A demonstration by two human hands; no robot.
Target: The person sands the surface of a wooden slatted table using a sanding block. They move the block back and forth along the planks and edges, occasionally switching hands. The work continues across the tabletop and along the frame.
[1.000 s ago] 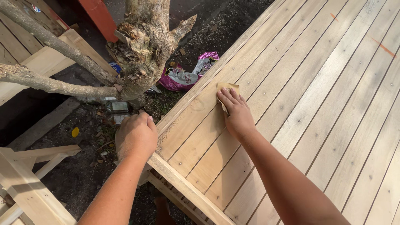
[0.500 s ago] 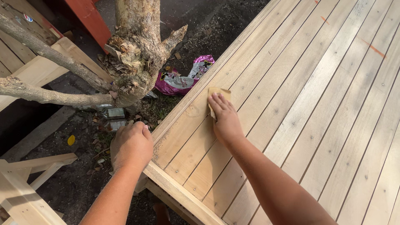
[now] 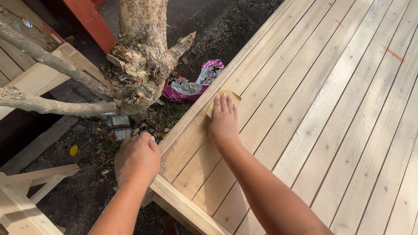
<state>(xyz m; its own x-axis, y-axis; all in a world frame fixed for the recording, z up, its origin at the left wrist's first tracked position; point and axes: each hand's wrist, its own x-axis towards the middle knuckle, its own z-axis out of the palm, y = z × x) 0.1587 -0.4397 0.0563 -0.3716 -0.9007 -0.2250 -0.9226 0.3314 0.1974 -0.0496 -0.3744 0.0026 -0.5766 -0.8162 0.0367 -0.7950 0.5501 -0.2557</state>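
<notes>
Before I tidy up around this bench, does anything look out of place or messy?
Yes: a crumpled pink wrapper lies as litter on the dirt by the tree trunk. Sawdust speckles the slatted top's edge beside the left hand.

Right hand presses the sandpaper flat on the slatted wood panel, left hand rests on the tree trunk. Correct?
Not quite. The right hand does press the sandpaper flat on the panel, but the left hand rests at the panel's edge, apart from the trunk. The head view shows it.
</notes>
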